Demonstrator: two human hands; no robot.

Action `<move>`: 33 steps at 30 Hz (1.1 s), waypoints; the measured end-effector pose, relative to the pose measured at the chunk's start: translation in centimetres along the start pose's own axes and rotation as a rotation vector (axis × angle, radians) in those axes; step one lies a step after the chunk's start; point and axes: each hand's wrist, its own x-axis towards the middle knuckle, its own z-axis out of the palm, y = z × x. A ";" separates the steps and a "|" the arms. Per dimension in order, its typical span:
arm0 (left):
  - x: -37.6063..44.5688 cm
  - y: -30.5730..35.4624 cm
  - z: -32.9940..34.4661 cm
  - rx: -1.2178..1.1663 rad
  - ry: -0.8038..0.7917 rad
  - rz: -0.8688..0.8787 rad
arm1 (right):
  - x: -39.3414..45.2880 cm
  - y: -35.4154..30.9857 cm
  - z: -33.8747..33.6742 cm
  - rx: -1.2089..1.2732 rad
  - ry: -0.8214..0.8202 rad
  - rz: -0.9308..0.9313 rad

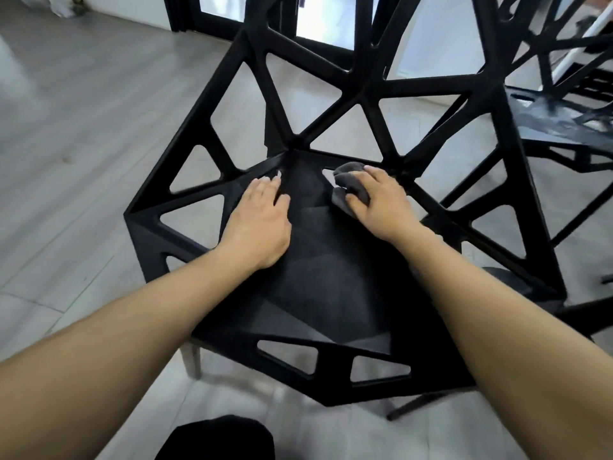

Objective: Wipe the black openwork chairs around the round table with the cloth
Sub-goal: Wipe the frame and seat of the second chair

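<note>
The right hand (381, 202) grips a bunched grey cloth (350, 185), fingers curled over it, and presses it onto the back of the seat of the near black chair (331, 277), close to where the openwork backrest rises. The left hand (262, 224) lies flat on the seat's left side, fingers straight, holding nothing. A second chair (547, 124) stands to the right on the grey floor (83, 127).

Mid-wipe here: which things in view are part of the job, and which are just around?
Job: chair, cloth held in right hand, left hand resting on the seat, second chair.
Around: floor, door frame.
</note>
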 end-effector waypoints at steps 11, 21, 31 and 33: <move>-6.8 -7.6 -5.7 -0.257 0.393 -0.349 | -4.0 -10.7 1.8 0.300 -0.175 -0.326; -7.6 -9.9 -6.5 -0.580 0.479 -0.407 | -6.2 -17.7 1.8 0.342 -0.082 -0.087; -7.7 -8.4 -5.2 -0.313 0.465 -0.374 | -13.3 -22.9 0.6 0.210 -0.014 -0.074; -8.1 -6.8 -4.3 -0.163 0.441 -0.282 | -14.1 -19.3 -1.2 0.183 -0.002 0.062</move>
